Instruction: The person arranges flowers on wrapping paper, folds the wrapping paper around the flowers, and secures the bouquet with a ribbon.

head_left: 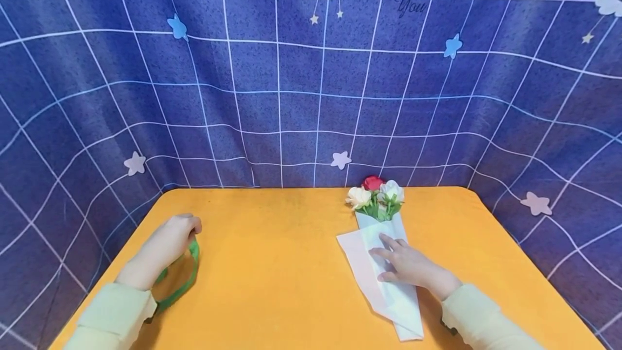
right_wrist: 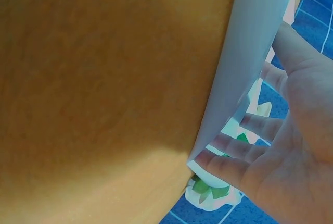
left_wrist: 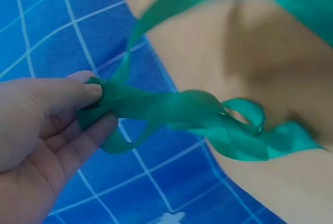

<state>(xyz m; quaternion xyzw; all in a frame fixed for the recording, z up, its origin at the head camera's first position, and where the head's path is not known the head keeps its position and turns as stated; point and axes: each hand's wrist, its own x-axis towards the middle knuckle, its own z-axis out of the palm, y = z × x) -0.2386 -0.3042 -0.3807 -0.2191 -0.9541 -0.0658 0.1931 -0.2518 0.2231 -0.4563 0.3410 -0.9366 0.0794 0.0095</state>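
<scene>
At the left of the head view, my left hand point(head_left: 170, 242) is raised over the table with a green ribbon point(head_left: 182, 291) hanging from it in a loop. The left wrist view shows thumb and fingertips pinching the bunched end of this ribbon point(left_wrist: 182, 110). On the right lies a bouquet wrapped in pale white paper point(head_left: 362, 269), with a red rose point(head_left: 373, 182), a cream flower point(head_left: 359, 197) and a white flower point(head_left: 391, 192) at its far end. My right hand point(head_left: 410, 264) rests on the wrapping with its fingers spread. In the right wrist view, those fingers touch the paper point(right_wrist: 239, 52) along its side.
An orange tabletop point(head_left: 262, 263) lies under both hands. Around its back and sides hangs a blue curtain point(head_left: 252, 107) with white grid lines, stars and clouds. The bouquet's flowers come close to the table's back edge.
</scene>
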